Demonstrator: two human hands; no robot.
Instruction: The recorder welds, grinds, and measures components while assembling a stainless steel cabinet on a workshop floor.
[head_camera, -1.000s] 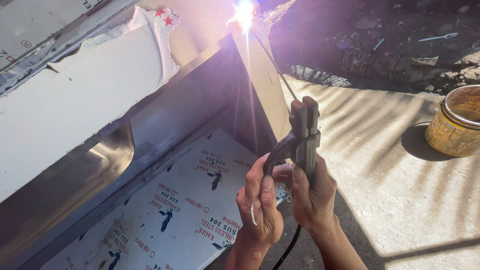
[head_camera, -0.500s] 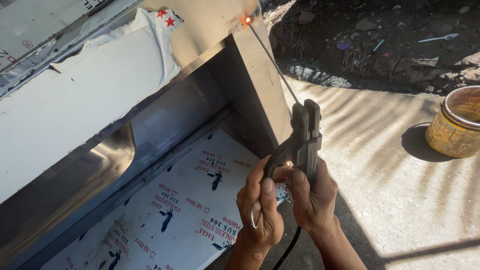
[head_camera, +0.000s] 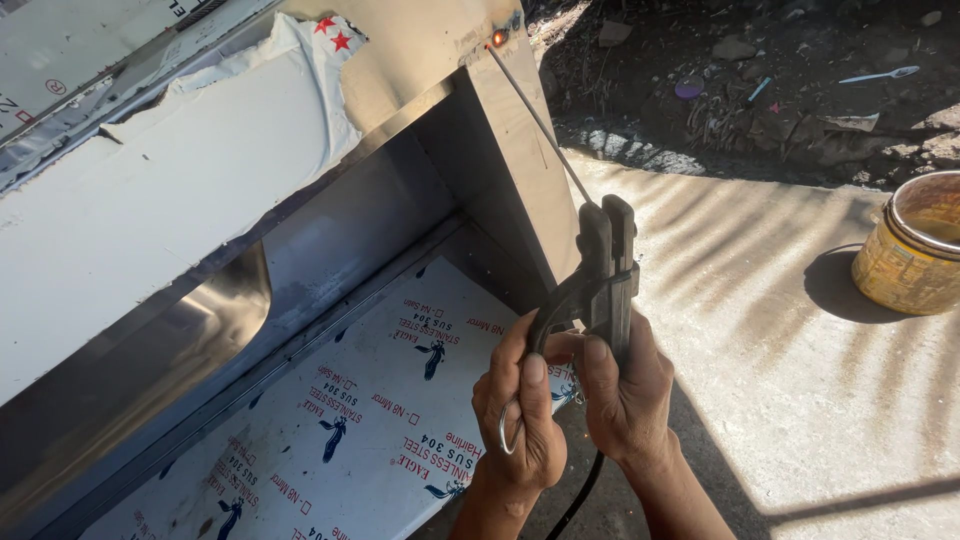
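From the head camera, both hands come up from the bottom edge, forearms cut off by the frame. The right hand (head_camera: 625, 390) wraps tightly round the dark electrode holder (head_camera: 603, 275), fingers curled over the front of its handle, thumb hidden behind. The left hand (head_camera: 522, 420) closes beside it on the holder's curved lever, knuckles toward the camera, with a metal ring (head_camera: 507, 428) on one finger. The two hands touch each other around the holder. A thin welding rod (head_camera: 540, 125) is clamped in the holder's upper end and slants up and left to the top corner of the stainless steel cabinet (head_camera: 520, 170), where its tip meets a small glowing orange spot (head_camera: 497, 38) on the seam.

A black cable (head_camera: 575, 495) drops from under the hands; where it joins the holder is hidden by the palms. The cabinet's left and top parts run out of frame. Whether the rod tip actually touches the metal is hard to tell.

White protective film (head_camera: 190, 170) is partly peeled from the cabinet's top face, and printed film (head_camera: 370, 420) covers the lower panel. To the right lies sunlit concrete floor (head_camera: 780, 350) striped with shadow, a yellow rusty can (head_camera: 915, 245) near the right edge, and dirt with litter (head_camera: 760, 60) beyond.
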